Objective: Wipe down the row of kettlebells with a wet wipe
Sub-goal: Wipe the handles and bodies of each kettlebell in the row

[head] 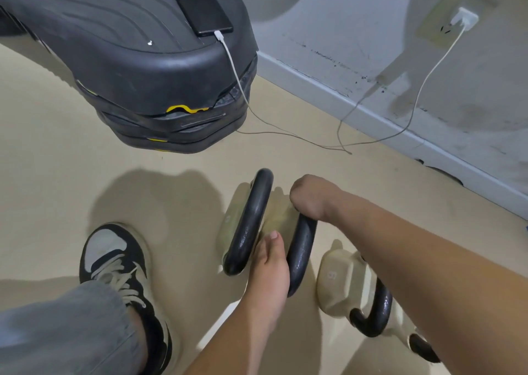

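Observation:
Several cream kettlebells with black handles stand in a row on the beige floor. The first kettlebell (248, 223) and the second kettlebell (301, 256) stand close together. My left hand (270, 266) reaches down between their handles, thumb lying straight; its fingers are hidden below. My right hand (310, 199) curls over the far end of the second kettlebell's handle and grips it. A third kettlebell (335, 281) stands to the right, partly under my right forearm. No wet wipe shows in the view.
A stack of black step platforms (137, 68) looms at the upper left, with a phone (200, 6) lying on top. Its white cable (423, 88) runs across the floor to a wall charger (464, 18). My left shoe (120, 263) stands left of the kettlebells. The grey wall runs along the right.

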